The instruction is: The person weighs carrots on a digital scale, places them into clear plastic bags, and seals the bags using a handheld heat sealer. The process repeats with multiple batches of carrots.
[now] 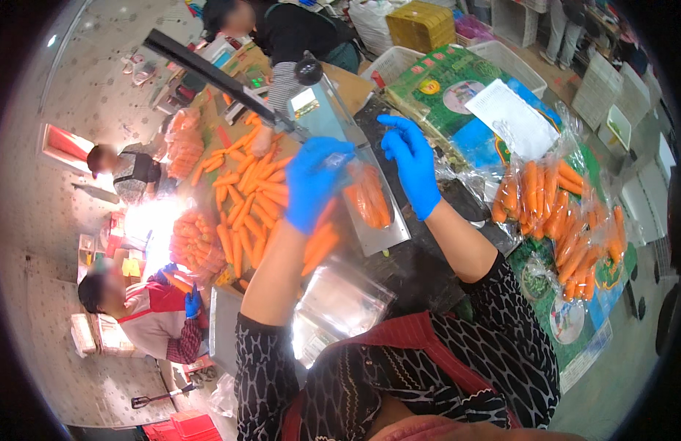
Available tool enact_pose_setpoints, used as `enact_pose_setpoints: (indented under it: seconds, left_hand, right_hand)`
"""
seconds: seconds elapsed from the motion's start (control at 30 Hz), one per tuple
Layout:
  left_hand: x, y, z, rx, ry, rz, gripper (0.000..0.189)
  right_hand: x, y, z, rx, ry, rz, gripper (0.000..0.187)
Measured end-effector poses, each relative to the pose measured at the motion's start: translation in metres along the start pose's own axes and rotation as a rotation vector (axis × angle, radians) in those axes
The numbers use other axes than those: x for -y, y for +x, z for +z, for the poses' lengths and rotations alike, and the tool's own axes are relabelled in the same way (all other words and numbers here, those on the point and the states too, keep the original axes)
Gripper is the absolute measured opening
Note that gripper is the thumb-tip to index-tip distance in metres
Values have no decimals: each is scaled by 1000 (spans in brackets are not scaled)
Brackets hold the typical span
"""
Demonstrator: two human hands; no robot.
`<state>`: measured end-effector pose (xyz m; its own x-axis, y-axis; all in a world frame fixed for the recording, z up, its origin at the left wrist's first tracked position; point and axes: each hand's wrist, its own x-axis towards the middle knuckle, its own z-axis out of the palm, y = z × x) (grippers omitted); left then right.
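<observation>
My left hand (318, 179), in a blue glove, has its fingers curled at the gathered end of a clear plastic bag of carrots (369, 198). The bag lies on the metal plate (376, 240) in front of what looks like a bench-top bag sealer (318, 105) with a black knob. Plastic glints at the left fingertips, which are slightly blurred. To the right, above the dark tabletop, my blue-gloved right hand (412, 168) holds nothing, its fingers apart and bent. Loose carrots (252, 204) are heaped left of my left hand.
Bagged carrots (561, 215) lie at right on green printed sacking (539, 275), with a paper sheet (511, 118) nearby. Flat clear bags (340, 297) lie before me. A long black bar (208, 71) juts over the table. Co-workers (147, 308) stand left and across the table.
</observation>
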<state>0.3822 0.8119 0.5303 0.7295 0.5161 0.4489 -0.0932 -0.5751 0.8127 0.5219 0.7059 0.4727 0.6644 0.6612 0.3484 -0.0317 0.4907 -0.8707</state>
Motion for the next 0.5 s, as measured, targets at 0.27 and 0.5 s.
enact_pose_setpoints:
  seconds: [0.27, 0.5]
  left_hand:
    - [-23, 15, 12, -4, -429, -165, 25]
    - [-30, -22, 42, 72, -641, -233, 66]
  right_hand:
    - [14, -20, -45, 382, -729, -325, 43]
    - [19, -53, -46, 106, -664, -358, 27]
